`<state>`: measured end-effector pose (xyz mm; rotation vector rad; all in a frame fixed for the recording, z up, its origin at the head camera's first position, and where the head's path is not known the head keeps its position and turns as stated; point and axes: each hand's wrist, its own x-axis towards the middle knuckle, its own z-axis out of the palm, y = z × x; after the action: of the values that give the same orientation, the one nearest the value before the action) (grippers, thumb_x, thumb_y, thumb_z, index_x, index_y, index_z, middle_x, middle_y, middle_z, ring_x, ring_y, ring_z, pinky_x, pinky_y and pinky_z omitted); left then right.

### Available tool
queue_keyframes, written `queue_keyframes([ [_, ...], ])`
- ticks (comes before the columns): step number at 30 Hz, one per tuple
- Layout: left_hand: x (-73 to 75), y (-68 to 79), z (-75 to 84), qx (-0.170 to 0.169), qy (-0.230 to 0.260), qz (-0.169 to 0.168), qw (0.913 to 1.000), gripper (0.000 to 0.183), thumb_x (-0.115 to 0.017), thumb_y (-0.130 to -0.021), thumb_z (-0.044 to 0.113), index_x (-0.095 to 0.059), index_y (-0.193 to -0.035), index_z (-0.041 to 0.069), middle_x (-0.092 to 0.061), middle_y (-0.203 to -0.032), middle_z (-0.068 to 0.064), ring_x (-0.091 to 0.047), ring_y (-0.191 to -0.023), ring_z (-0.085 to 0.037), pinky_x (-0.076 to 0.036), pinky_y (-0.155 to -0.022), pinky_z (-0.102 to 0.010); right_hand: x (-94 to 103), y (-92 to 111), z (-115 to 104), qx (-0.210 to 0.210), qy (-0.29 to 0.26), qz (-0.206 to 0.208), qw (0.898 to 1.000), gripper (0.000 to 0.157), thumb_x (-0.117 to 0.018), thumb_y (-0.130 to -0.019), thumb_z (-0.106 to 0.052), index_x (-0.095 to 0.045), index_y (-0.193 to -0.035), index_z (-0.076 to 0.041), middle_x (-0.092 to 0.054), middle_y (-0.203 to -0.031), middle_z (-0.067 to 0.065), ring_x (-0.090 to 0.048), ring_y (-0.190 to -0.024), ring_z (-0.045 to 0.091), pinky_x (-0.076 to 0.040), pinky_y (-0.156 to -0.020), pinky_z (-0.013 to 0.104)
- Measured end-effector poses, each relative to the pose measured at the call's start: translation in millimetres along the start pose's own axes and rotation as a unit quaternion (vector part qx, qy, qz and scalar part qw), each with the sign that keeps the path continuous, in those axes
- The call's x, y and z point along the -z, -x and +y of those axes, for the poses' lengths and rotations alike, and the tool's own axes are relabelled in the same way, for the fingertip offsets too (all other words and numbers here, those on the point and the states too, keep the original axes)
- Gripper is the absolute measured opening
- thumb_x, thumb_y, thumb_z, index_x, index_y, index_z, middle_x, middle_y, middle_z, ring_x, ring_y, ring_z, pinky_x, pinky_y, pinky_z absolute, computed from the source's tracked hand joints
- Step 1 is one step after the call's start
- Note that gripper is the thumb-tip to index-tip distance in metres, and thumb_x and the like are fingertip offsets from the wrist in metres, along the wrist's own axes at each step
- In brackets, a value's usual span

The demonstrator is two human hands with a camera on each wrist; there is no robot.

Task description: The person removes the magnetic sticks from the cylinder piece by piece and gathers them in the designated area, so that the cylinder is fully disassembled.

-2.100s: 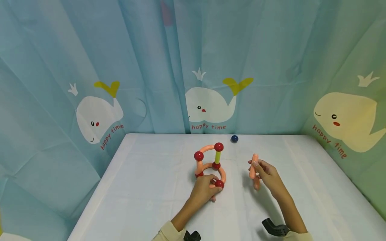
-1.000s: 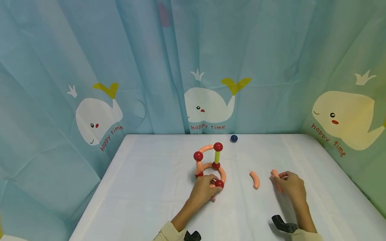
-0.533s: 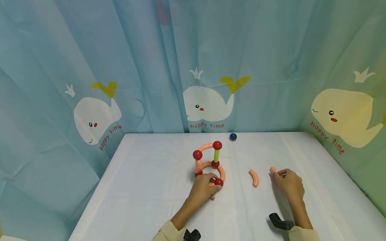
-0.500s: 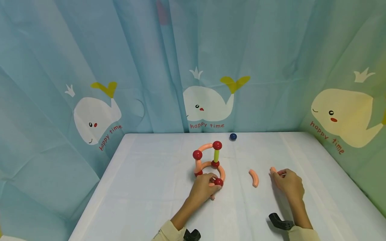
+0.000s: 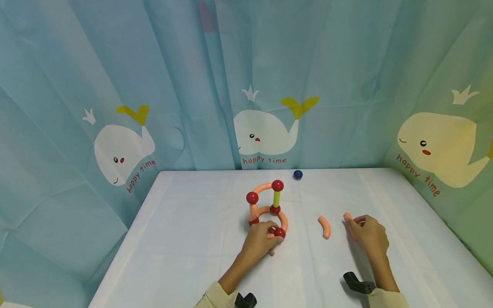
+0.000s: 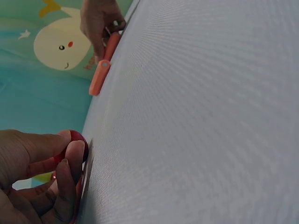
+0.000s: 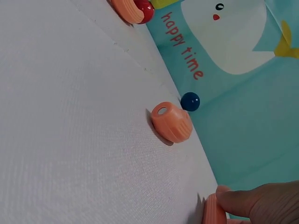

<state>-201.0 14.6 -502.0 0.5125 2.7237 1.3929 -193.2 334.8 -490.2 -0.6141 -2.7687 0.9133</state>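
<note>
In the head view my left hand [image 5: 259, 240] pinches a red ball [image 5: 280, 232] at the near side of a magnetic ball-and-rod structure. Orange curved rods [image 5: 284, 219] and red balls form its base ring. A yellow-green straight rod [image 5: 276, 199] and an orange rod rise to an upper arc [image 5: 262, 187] with two red balls. In the left wrist view thumb and fingertip press on the red ball [image 6: 74, 136]. Farther right, my right hand [image 5: 370, 233] pinches an orange curved rod [image 5: 348, 216] close over the table, its near part mostly behind the fingers. Another orange curved rod [image 5: 325, 227] lies between structure and right hand.
A dark blue ball [image 5: 298, 174] sits by the back edge of the white table [image 5: 185, 239]. Light blue curtain [image 5: 208, 85] with whale prints stands behind and on both sides. Black wrist mounts [image 5: 358, 283] are worn on both forearms.
My right hand has moved right with one curved rod and come down near the table, leaving the other rod lying behind. Over the last half second almost nothing moved. The left hand stayed on the ball.
</note>
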Motion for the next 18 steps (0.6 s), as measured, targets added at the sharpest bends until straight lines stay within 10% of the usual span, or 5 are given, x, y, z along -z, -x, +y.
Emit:
queue_keyframes([
  [18,-0.2,-1.5,0.2,-0.008,-0.025,0.011,0.9996,0.028,-0.079,-0.082,0.019,-0.071,-0.107,0.008,-0.070,-0.092,-0.004,-0.049,-0.043,0.001,-0.043,-0.049,-0.016,6.5,1.9,-4.4,-0.001,0.004,-0.009,1.000,0.061,-0.053,-0.095,-0.052,-0.061,-0.109,0.007,-0.064,-0.104,0.029,-0.063,-0.079,0.034,-0.040,-0.051,0.032],
])
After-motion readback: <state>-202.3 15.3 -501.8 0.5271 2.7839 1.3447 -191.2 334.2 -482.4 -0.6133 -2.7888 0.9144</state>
